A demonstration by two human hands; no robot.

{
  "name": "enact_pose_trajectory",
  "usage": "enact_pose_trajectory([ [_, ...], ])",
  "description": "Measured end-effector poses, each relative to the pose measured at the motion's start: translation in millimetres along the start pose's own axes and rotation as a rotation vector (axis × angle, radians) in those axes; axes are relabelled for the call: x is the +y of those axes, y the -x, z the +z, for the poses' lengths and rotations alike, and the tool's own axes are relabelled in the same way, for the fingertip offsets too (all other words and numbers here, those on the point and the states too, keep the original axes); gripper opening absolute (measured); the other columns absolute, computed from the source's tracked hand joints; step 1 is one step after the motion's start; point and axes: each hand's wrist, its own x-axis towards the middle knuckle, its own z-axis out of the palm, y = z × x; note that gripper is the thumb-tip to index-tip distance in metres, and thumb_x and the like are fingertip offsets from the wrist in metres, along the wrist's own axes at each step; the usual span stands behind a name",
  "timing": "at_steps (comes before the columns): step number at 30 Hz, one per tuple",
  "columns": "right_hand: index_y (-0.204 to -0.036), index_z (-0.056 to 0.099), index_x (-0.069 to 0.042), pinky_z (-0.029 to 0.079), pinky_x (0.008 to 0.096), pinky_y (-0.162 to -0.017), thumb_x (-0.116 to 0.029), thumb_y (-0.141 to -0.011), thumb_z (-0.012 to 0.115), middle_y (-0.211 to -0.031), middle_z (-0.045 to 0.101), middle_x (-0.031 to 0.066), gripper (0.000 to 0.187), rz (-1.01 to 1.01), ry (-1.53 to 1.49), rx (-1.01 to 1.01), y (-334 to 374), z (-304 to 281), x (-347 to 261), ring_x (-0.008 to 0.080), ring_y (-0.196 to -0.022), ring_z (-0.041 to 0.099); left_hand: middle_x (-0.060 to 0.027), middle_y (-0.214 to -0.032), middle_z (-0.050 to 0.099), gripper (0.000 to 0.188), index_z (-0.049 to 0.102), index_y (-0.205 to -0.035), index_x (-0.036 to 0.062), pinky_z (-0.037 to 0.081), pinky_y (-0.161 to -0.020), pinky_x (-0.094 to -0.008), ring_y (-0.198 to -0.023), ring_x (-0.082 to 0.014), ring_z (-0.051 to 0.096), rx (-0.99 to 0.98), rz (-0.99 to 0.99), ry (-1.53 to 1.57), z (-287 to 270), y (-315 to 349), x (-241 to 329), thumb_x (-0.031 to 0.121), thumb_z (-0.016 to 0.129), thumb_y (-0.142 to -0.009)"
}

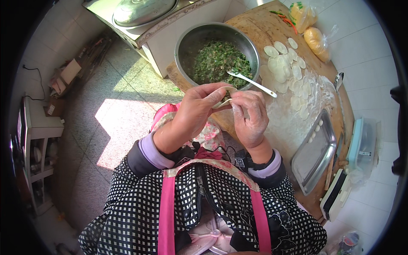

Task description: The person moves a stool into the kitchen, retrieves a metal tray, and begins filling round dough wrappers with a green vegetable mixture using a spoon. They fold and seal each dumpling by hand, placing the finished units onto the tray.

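Note:
Between my two hands is a dumpling (226,97), a pale round wrapper folded up around green filling that still shows in its opening. My left hand (199,103) cups it from the left, thumb along its rim. With fingers bent, my right hand (250,111) pinches the wrapper's right edge; flour whitens these fingers. Just beyond my hands stands a big steel bowl (183,55) of chopped green filling (221,59). A white spoon (255,83) rests in it, handle over the near right rim. Thin round wrappers (278,68) lie overlapping on the floured wooden board (244,21).
At the right lie a metal tray (312,153) with several small dough pieces (314,132) along its edge, a rolling pin (329,174) and a pale blue-lidded container (361,140). Yellow bags (316,42) and red peppers (290,23) sit at the far right. A lidded pot (144,10) stands far left.

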Motion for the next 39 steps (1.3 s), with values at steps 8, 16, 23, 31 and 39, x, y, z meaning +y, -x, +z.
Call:
enact_pose_trajectory([
  [8,-0.087,0.058,-0.005,0.046,0.0352,-0.073,0.004,-0.072,0.066,-0.087,0.06,0.0067,0.019,0.119,-0.083,-0.034,0,-3,-1,0.0249,-0.082,0.056,-0.0109,-0.104,0.063,0.025,0.058,-0.112,-0.0053,0.051,-0.085,-0.0309,-0.095,-0.0165,0.061,-0.007,0.072,-0.176,-2,5,-4,0.009,0.055,-0.092],
  [16,-0.086,0.06,-0.006,0.046,0.0347,-0.074,0.001,-0.072,0.067,-0.088,0.059,0.0063,0.017,0.27,-0.149,-0.003,2,-4,0,0.0242,-0.082,0.055,-0.0083,-0.096,0.064,0.017,0.059,-0.104,-0.0044,0.05,-0.078,-0.0228,-0.086,-0.0114,0.061,-0.028,0.201,-0.311,-3,6,-9,0.005,0.057,-0.09],
  [23,-0.089,0.06,-0.004,0.048,0.0315,-0.074,-0.001,-0.077,0.066,-0.091,0.06,0.0085,0.013,0.198,-0.137,-0.016,8,-6,2,0.0224,-0.083,0.057,-0.008,-0.098,0.063,0.021,0.056,-0.108,-0.0039,0.051,-0.077,-0.0248,-0.087,-0.012,0.061,-0.021,0.162,-0.262,-5,7,-10,0.007,0.056,-0.091],
  [31,-0.101,0.062,-0.002,0.049,0.0279,-0.076,0.001,-0.074,0.069,-0.101,0.061,0.0086,0.027,0.358,-0.558,-0.092,12,-11,7,0.0173,-0.088,0.06,-0.0078,-0.094,0.066,0.017,0.061,-0.102,-0.0047,0.051,-0.076,-0.024,-0.086,-0.0115,0.062,0.04,0.177,-0.335,-4,9,-7,0.007,0.059,-0.089],
  [39,-0.087,0.065,-0.002,0.049,0.0285,-0.08,0.006,-0.072,0.069,-0.098,0.061,0.0088,0.017,0.413,-0.568,-0.089,14,-12,9,0.0171,-0.09,0.06,-0.0066,-0.092,0.067,0.013,0.063,-0.095,-0.0027,0.052,-0.073,-0.0237,-0.083,-0.0119,0.063,0.013,0.466,-0.641,0,10,-13,-0.003,0.063,-0.082],
])
